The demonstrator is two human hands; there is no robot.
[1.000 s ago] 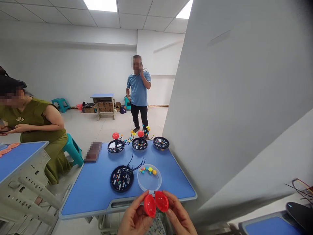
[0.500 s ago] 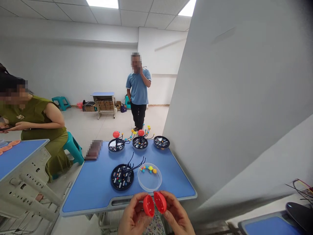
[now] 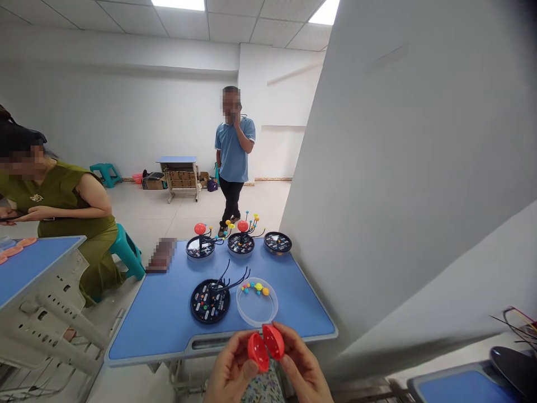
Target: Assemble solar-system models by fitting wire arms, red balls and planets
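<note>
1. Right at the front of the view, the left hand (image 3: 232, 366) is curled around a glossy red plastic half-sphere (image 3: 258, 352), fingers wrapped behind it and thumb pressed on its face: a firm grasp.
2. The right hand (image 3: 302, 364) is grasping a second red plastic half-sphere (image 3: 273, 342) the same way, fingers bent around the shell.
3. Both red shells are smooth, bright and tilted toward each other, held just above the near edge of the blue desk (image 3: 142, 330). Their rims meet or nearly meet at the top; from here I can't tell which.
4. Just beyond the hands sits a clear round plastic dish (image 3: 257, 323) holding small coloured beads on thin stems (image 3: 255, 287).
5. Beside that dish lies a round black base (image 3: 210, 301) with dark wire arms sprouting from it.
6. At the far edge, two assembled models with red balls (image 3: 200, 246) (image 3: 242, 226) stand next to a third black base (image 3: 277, 242).
7. To the left, a seated person in a green dress (image 3: 62, 207) leans over the next desk; farther back, a person in a blue shirt (image 3: 232, 151) stands with a hand raised to the head.
</note>
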